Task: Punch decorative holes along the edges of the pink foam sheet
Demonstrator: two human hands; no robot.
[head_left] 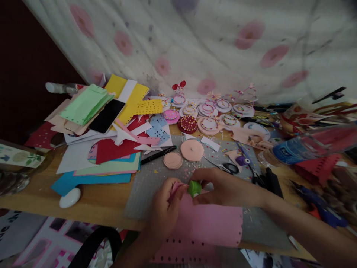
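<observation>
My left hand is closed on the upper left edge of a pink paper sheet, which has rows of small punched holes near its lower part. At that edge, my right hand grips a small green paper punch with a whitish lower part. Fingers hide much of the punch and the spot where it meets the paper. Beneath both hands lies a grey cutting mat. Just beyond them are two peach paper discs, black-handled scissors, a black pen and tiny paper bits.
Coloured paper and a black phone are piled on the left. Several decorated paper discs stand along the back by a flowered curtain. To the right are a plastic bottle and a blue glue gun. A white oval object sits near the front edge.
</observation>
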